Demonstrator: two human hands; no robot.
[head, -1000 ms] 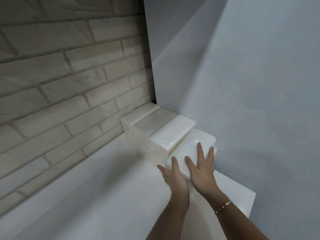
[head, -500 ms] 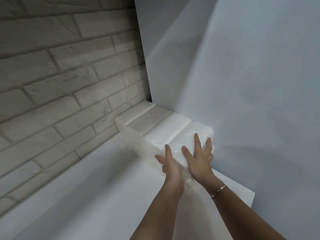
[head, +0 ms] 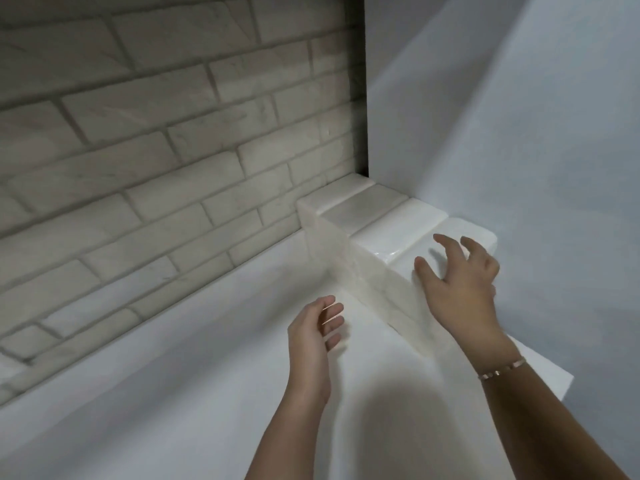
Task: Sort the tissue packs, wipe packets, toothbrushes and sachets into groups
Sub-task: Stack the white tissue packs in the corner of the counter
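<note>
Judging tissue packs [head: 398, 233] light, soft, film-wrapped, likely slippery; I'd clasp one across its short sides, not pinch film. Row sits in corner, touching grey wall [head: 519, 133], far end by brick wall [head: 156, 133]. Over nearest pack [head: 481, 233] my right hand [head: 460, 289] hovers, fingers spread, nothing held; contact unclear. Off to side, left hand [head: 311, 334] loose, empty, above tabletop [head: 173, 393]. Open room lies leftward; table edge [head: 554, 382] close by right wrist.

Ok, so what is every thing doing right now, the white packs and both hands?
tissue packs: four, wrapped, side by side in a row out from the corner.
nearest pack: last in the row, under the right hand, not gripped.
left hand: open, holds nothing, over the shelf, apart from the packs.
right hand: fingers spread and bent, holds nothing; touch unclear.
bracelet: on the right wrist.
</note>
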